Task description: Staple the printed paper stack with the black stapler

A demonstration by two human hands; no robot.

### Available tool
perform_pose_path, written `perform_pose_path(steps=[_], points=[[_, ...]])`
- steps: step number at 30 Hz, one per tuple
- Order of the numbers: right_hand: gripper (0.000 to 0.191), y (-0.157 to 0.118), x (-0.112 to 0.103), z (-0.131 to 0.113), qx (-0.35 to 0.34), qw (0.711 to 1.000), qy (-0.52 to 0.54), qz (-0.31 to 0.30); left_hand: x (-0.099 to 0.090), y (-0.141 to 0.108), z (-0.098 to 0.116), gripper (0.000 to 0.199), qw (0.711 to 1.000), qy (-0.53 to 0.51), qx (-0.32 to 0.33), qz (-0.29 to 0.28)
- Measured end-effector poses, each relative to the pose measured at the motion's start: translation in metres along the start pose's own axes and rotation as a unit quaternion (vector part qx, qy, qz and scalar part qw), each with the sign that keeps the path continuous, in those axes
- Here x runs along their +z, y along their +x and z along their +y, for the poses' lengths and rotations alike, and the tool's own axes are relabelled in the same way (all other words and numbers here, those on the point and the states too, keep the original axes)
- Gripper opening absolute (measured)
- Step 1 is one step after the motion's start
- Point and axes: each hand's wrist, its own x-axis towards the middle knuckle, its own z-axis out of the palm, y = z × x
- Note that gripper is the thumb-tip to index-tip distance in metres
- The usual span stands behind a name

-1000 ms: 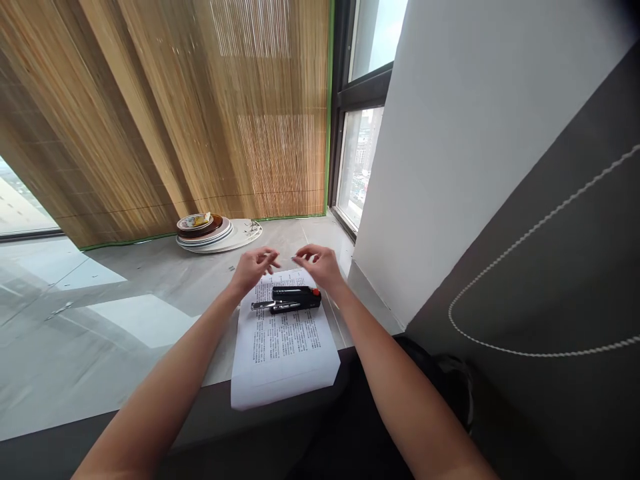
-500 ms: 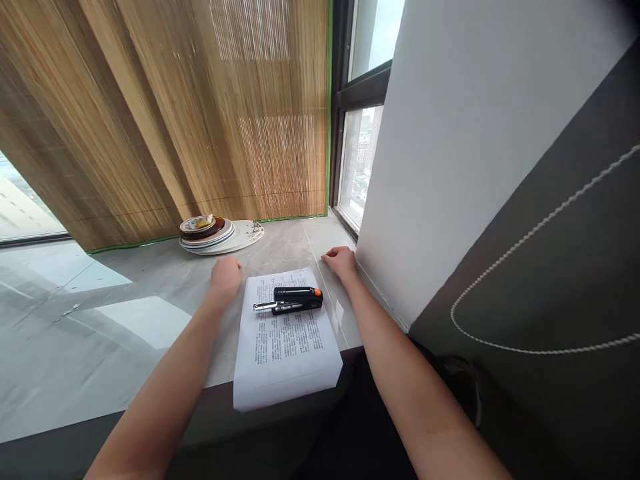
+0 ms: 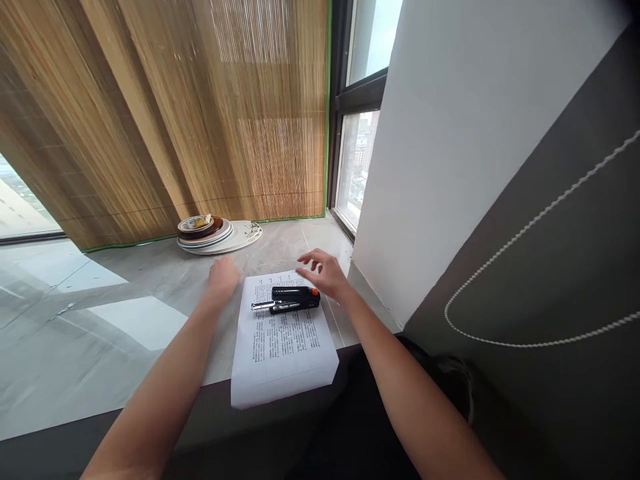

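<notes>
A black stapler [image 3: 295,297] with an orange button lies, its jaws apart, across a printed sheet of paper [image 3: 285,373]. The sheet rests on the grey stone ledge and its near end hangs over the front edge. My right hand [image 3: 326,272] hovers just above the stapler's far right side, fingers spread and holding nothing. Left of the paper's upper corner, my left hand [image 3: 225,275] rests on the ledge with its fingers curled in. What is inside those fingers, if anything, is hidden.
A stack of plates [image 3: 205,235] on an oval platter [image 3: 249,231] stands at the back of the ledge [image 3: 115,373]. Behind it hangs a bamboo blind [image 3: 210,120]. A white wall [image 3: 425,133] closes the right side, with a bead chain [image 3: 505,248] hanging nearby.
My right hand has left the ledge beside the window wall, moved left toward the stapler and opened its fingers. My left hand stays in nearly the same place.
</notes>
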Motion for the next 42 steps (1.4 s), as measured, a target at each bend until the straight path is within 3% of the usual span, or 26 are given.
perform_pose_path(steps=[4,6,10,15,18,21,24,26,28,33,36,42], points=[[0.063,-0.008,0.013,-0.013,-0.071,0.984,0.011,-0.164,-0.002,-0.006,0.013,0.022,0.985,0.165,0.016,0.054],[0.059,-0.009,0.022,-0.012,-0.069,0.978,-0.025,-0.194,-0.001,-0.010,0.023,0.014,0.986,0.152,0.041,0.055],[0.018,-0.009,0.034,-0.009,-0.064,0.971,-0.114,-0.200,0.006,-0.018,0.042,0.017,0.989,0.076,0.128,0.021],[0.015,-0.009,0.032,-0.014,-0.043,0.984,-0.112,-0.131,0.014,-0.021,0.056,0.021,0.985,-0.015,0.172,0.013],[0.015,-0.006,0.026,-0.013,-0.014,0.993,-0.082,-0.088,0.019,-0.021,0.059,0.020,0.989,-0.067,0.132,0.021],[0.019,-0.003,0.022,-0.008,0.015,0.997,-0.045,-0.060,0.027,-0.021,0.060,0.016,0.979,-0.200,0.028,-0.033],[0.023,-0.001,0.021,-0.005,0.036,0.998,-0.020,-0.040,0.033,-0.022,0.062,0.011,0.918,-0.378,-0.072,-0.101],[0.023,-0.001,0.021,-0.003,0.043,0.998,-0.016,-0.031,0.035,-0.023,0.064,0.012,0.886,-0.439,-0.091,-0.115],[0.022,0.000,0.020,-0.002,0.046,0.998,-0.022,-0.025,0.034,-0.025,0.066,0.017,0.891,-0.435,-0.066,-0.114],[0.020,0.001,0.012,0.002,0.049,0.997,-0.064,-0.012,0.032,-0.027,0.066,0.033,0.945,-0.307,0.080,-0.082],[0.021,0.002,0.007,0.005,0.053,0.995,-0.088,-0.002,0.033,-0.029,0.066,0.036,0.948,-0.279,0.129,-0.086],[0.015,0.002,0.002,0.006,0.032,0.994,-0.107,0.000,0.028,-0.038,0.077,0.027,0.946,-0.172,0.222,-0.161]])
